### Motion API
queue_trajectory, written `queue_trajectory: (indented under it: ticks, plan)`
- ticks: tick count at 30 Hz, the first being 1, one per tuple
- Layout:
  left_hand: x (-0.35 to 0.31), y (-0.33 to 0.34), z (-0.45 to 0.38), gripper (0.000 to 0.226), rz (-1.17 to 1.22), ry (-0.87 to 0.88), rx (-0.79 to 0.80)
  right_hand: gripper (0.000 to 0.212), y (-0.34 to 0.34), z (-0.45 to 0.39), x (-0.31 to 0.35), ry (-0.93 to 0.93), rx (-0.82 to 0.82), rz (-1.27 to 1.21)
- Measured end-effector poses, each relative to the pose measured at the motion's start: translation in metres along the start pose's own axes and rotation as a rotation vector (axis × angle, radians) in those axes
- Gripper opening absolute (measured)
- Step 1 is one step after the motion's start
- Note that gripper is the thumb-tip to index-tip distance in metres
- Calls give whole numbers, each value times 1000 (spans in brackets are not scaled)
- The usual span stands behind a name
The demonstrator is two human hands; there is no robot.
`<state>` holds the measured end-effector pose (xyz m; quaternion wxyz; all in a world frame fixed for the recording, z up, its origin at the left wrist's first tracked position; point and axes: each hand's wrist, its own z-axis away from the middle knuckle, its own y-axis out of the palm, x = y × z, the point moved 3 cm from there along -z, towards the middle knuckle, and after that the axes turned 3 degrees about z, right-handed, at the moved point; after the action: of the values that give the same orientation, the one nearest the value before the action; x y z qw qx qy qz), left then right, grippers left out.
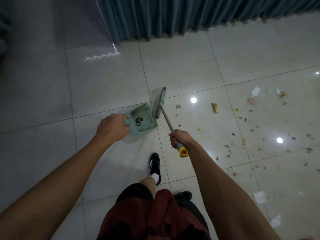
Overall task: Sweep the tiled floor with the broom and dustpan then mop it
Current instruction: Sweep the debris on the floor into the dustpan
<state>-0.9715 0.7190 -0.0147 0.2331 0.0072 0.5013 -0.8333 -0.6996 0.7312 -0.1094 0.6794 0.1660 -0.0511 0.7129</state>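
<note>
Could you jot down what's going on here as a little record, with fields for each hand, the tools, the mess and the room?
left hand: left hand grips the handle of the dustpan, which sits on the floor
right hand: right hand grips the broom handle near its yellow end
broom head: on the floor, right beside the dustpan's open edge
dustpan contents: one dark clump, otherwise little
mess: scattered debris and paper scraps on the tiled floor, to the person's right
backdrop: teal curtain
mop: none in view
</note>
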Motion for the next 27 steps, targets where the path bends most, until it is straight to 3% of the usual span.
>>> queue_trajectory:
  ticks: [4,8,10,15,18,27]
  plan:
    - [11,-6,-16,10,9,-22,28,18,26,-17,21,9,47,-84]
    - [17,-9,-27,6,24,-21,61,8,26,-24,28,43,49,-96]
    - [16,-10,-32,5,35,-27,68,5,17,-25,27,43,0,57]
    - [2,-8,-37,4,28,-1,79,25,-18,-29,24,-46,-358,883]
    - [-11,-4,-35,4,4,14,74,30,-26,-27,27,-136,-415,1180]
    - [-57,31,9,24,-57,47,61,36,-86,-6,1,-156,-441,1339]
